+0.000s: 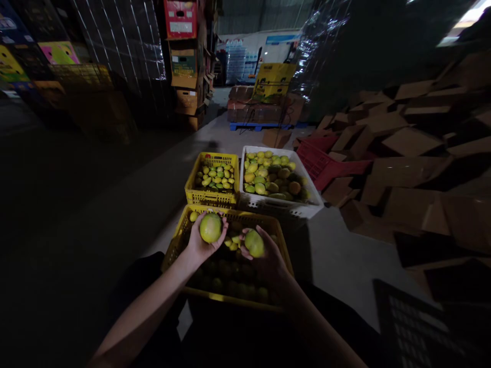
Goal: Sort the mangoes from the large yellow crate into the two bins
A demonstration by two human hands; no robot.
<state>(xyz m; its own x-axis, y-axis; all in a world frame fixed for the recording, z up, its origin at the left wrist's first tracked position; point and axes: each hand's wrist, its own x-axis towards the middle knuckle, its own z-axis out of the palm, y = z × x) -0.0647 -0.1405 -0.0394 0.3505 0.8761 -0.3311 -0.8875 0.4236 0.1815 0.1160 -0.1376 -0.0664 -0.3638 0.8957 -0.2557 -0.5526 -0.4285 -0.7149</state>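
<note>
Fingers curled round it from below, my left hand (198, 241) holds a yellow-green lemon (210, 228). My right hand (271, 255) grips a second greenish lemon (254, 243), turned slightly toward the left one. Both hands are above a large yellow crate (233, 298) in front of me. Several lemons lie in that crate, many of them in deep shadow. Beyond it stand a smaller yellow crate (211, 198) with small lemons and a white crate (276, 206) full of larger yellow and green ones.
A heap of cardboard boxes (406, 168) lies at the right, with a red crate (316, 161) beside it. Stacked cartons (186, 76) rise at the back left. Farther off, a blue pallet (261, 125) carries boxes. A dark crate (414, 322) sits at the lower right.
</note>
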